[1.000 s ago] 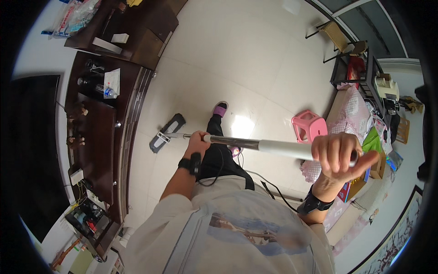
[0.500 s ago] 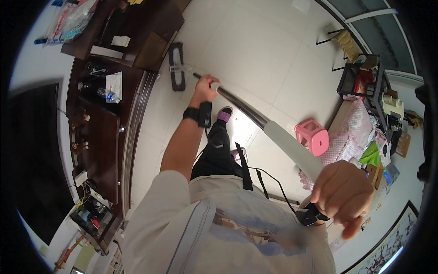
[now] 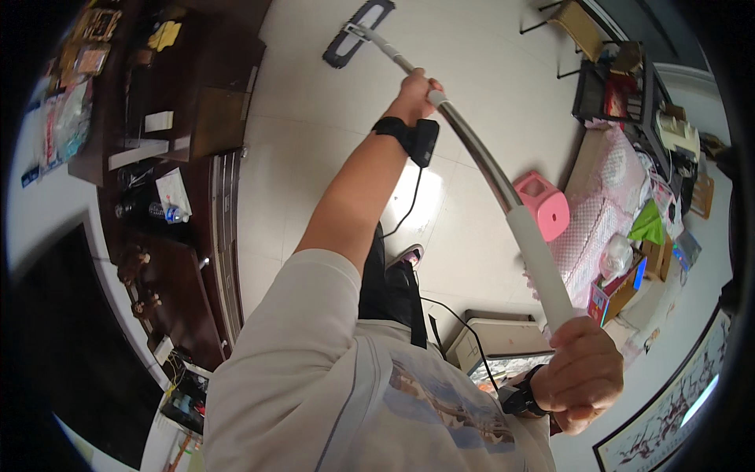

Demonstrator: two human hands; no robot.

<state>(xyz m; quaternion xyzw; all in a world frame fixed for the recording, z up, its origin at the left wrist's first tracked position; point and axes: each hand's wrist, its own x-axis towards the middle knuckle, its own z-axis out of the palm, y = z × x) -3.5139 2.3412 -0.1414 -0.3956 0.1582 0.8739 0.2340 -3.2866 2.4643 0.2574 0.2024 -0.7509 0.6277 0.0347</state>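
Left hand: the left hand (image 3: 415, 88) is closed around the mop handle (image 3: 480, 161) partway down the metal shaft, arm stretched forward, a black wrist strap behind it.
Right hand: the right hand (image 3: 580, 376) is closed around the white grip at the handle's top end, close to the body at lower right; it also wears a dark wristband.
Mop head: the flat mop head (image 3: 358, 31) lies on the floor (image 3: 487, 63) well ahead of the person, at the upper edge of the view.
Key relation: the handle's long axis runs from the right hand up and leftward, through the left hand, to the mop head; the left hand is the nearer one to the head.
Head contact: it seems flat on the tiles, though the fisheye rim makes that hard to confirm.
Count: one mop, two hands on it, one pink stool (image 3: 541, 203) just right of the shaft.
Surroundings: a dark wooden cabinet (image 3: 185, 259) with clutter lines the left side; a pink-covered bed (image 3: 598, 212) lies right.
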